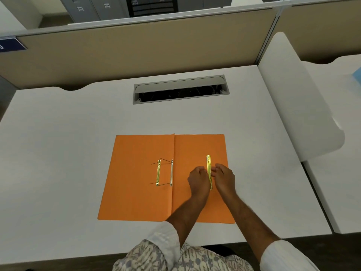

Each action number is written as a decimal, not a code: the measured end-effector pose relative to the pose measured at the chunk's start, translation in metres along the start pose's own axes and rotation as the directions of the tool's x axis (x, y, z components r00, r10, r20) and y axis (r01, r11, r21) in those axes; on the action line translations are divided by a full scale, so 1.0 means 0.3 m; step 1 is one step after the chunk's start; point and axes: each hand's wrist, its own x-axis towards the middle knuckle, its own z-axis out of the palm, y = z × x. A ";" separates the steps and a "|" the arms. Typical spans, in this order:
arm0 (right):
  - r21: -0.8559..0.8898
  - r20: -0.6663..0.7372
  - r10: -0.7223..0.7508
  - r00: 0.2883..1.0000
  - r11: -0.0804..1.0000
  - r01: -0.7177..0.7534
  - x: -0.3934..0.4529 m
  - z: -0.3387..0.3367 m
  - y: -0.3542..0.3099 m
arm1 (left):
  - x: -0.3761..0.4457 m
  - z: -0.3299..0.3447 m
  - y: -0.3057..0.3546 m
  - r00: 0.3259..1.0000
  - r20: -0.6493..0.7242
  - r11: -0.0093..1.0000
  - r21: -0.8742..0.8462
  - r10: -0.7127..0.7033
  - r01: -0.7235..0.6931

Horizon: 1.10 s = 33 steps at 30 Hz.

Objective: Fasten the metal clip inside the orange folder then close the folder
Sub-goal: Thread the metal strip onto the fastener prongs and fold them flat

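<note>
White desk, open orange folder, both hands flanking metal clip.

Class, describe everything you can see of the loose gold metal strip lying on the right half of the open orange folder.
The gold metal strip is thin, narrow, flat and shiny, like brass-coloured metal. It lies lengthwise, running away from the person, on the right half of the open orange folder, apart from the fastener by the spine. Small round holes show near its far end. Its middle and near part sit between the left hand and right hand, whose fingers meet it from either side and hide part of it.
</note>
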 end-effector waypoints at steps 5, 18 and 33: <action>0.000 -0.005 -0.007 1.000 1.000 0.007 -0.008 -0.003 0.000 | 0.014 -0.003 0.010 0.991 -0.012 0.979 -0.156 -0.131 0.127; 0.025 0.048 -0.002 0.999 1.000 0.001 -0.027 -0.014 -0.007 | 0.014 0.013 0.033 0.988 0.037 0.981 -0.120 -0.151 0.154; 0.051 0.126 -0.041 0.991 0.998 0.034 -0.041 0.036 -0.021 | 0.057 -0.137 0.003 0.997 0.075 0.999 0.039 -0.001 -0.002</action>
